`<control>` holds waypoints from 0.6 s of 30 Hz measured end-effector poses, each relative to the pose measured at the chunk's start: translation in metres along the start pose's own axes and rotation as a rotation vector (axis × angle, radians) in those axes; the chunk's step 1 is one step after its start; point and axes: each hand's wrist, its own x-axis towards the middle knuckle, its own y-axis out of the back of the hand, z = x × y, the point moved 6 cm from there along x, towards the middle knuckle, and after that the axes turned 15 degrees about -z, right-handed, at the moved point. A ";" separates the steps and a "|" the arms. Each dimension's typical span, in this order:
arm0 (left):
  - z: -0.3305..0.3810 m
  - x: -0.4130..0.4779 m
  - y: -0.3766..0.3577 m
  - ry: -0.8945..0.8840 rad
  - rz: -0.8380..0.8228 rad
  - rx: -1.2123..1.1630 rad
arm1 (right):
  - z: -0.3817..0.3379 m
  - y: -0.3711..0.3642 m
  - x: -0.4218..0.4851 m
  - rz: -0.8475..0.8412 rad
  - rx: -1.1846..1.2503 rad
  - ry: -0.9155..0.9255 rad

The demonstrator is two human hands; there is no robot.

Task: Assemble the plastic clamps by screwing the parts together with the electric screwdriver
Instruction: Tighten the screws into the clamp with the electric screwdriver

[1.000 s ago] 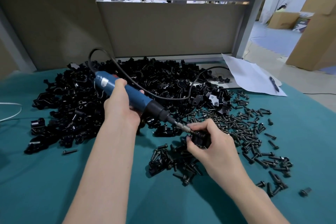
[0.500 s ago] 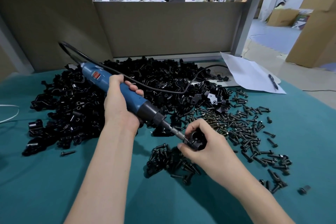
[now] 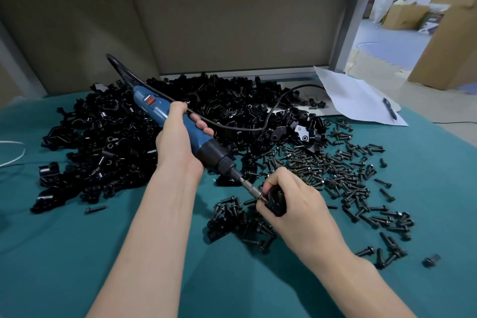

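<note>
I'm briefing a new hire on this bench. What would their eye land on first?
The blue electric screwdriver, gripped by the left hand at centre, its bit meeting a black clamp held in the right hand. Behind, a big heap of black clamp parts covers the far side of the teal table, with loose screws scattered to its right.

The bench [image 3: 64,253] is plain teal. The electric screwdriver [image 3: 154,106] is blue with a red switch [image 3: 149,101]. Clamp parts [image 3: 108,142] and screws [image 3: 322,170] are black, paper [image 3: 353,101] white.
</note>
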 end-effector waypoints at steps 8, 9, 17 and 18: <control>0.003 -0.002 0.007 -0.040 0.064 0.110 | -0.002 -0.009 0.001 -0.065 -0.026 -0.006; 0.003 -0.002 0.007 -0.034 0.058 0.103 | -0.002 -0.010 0.001 -0.064 0.003 -0.007; 0.006 -0.002 0.003 -0.068 0.031 0.039 | 0.000 -0.013 0.002 -0.019 0.214 -0.049; 0.007 -0.002 0.002 -0.075 0.035 0.038 | -0.001 -0.013 0.002 -0.018 0.221 -0.048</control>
